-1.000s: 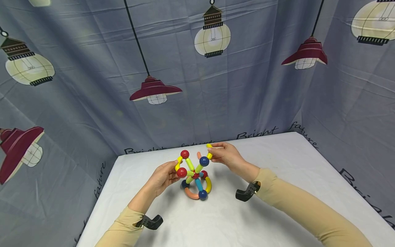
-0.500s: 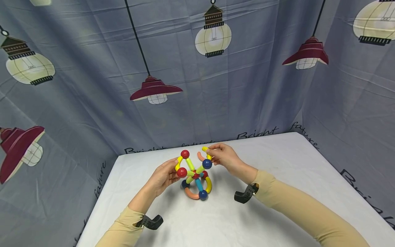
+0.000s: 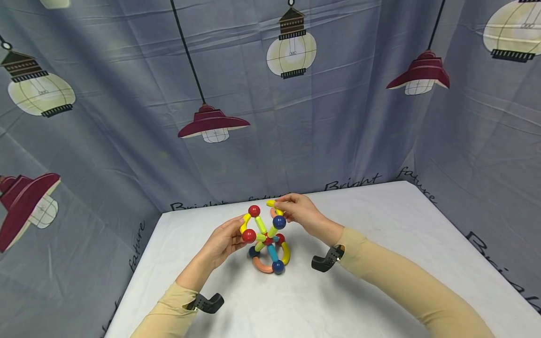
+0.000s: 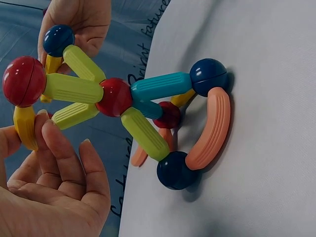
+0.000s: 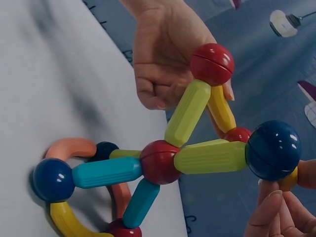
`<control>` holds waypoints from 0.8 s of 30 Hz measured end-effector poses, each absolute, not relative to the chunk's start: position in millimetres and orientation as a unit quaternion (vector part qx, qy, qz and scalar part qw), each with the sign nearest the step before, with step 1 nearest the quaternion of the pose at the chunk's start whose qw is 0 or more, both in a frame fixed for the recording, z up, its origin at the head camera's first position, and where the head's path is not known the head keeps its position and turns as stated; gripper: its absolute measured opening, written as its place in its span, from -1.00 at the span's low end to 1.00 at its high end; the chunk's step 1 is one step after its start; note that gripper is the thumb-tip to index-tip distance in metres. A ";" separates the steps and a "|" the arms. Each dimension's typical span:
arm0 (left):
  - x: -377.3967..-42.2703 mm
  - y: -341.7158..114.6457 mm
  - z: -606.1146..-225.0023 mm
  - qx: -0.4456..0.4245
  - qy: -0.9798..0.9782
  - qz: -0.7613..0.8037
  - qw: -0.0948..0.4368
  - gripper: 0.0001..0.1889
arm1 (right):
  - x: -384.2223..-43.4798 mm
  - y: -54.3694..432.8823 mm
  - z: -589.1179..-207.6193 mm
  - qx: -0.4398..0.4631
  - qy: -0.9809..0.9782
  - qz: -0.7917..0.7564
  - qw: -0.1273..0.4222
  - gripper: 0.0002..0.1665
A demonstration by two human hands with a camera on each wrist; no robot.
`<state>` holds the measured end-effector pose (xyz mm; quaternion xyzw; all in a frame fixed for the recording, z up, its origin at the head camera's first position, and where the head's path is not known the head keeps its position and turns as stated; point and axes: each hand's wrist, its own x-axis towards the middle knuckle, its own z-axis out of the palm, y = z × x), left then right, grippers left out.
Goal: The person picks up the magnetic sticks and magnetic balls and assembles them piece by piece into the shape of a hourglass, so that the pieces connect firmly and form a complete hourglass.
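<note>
A magnetic ball-and-stick toy stands on the white table, built around a central red ball [image 5: 160, 162]. Lime sticks [image 5: 211, 157] and blue sticks [image 4: 160, 87] branch out from it. On its left side, my left hand [image 3: 223, 240] pinches a curved yellow stick [image 4: 25, 129] that links two red balls. My right hand [image 3: 302, 210] pinches another curved yellow stick [image 3: 271, 203] at the upper right. One end of that stick meets the upper navy ball [image 5: 274, 149]; its other end points up and left. Curved orange [image 4: 211, 129] and yellow sticks join the balls at the base.
Behind the toy lies a loose curved orange stick [image 4: 139, 156], partly hidden. The white tabletop [image 3: 380, 225] ends at a grey-blue curtain [image 3: 338, 117] printed with lamps. Each wrist wears a black camera [image 3: 208, 304].
My right hand has moved left with the curved yellow stick, bringing its lower end onto the navy ball. The stick has tilted toward the upper left. My left hand has stayed in place.
</note>
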<state>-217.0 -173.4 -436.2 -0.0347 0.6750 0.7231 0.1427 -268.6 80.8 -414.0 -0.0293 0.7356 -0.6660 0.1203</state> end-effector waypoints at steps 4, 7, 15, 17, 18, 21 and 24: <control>-218.2 -173.0 -436.6 -0.032 0.674 0.724 0.143 -0.40 | -270.6 77.2 -412.3 -0.037 0.735 -0.665 0.125 -0.56; -219.4 -173.0 -437.2 -0.030 0.674 0.724 0.145 -0.41 | -271.5 75.2 -410.8 -0.038 0.738 -0.661 0.130 -0.56; -220.3 -173.0 -436.6 -0.022 0.675 0.723 0.146 -0.43 | -274.0 72.0 -408.9 -0.038 0.737 -0.659 0.143 -0.59; -220.4 -172.8 -436.4 -0.021 0.675 0.723 0.147 -0.42 | -274.0 71.9 -408.8 -0.036 0.736 -0.660 0.146 -0.60; -220.4 -172.8 -436.4 -0.020 0.675 0.723 0.147 -0.42 | -274.0 72.0 -409.0 -0.035 0.736 -0.660 0.147 -0.60; -220.5 -172.4 -436.2 -0.016 0.674 0.723 0.149 -0.41 | -274.5 72.3 -410.0 -0.031 0.734 -0.662 0.150 -0.60; -220.2 -172.1 -435.9 -0.017 0.674 0.724 0.149 -0.40 | -275.3 72.6 -411.4 -0.027 0.729 -0.667 0.154 -0.60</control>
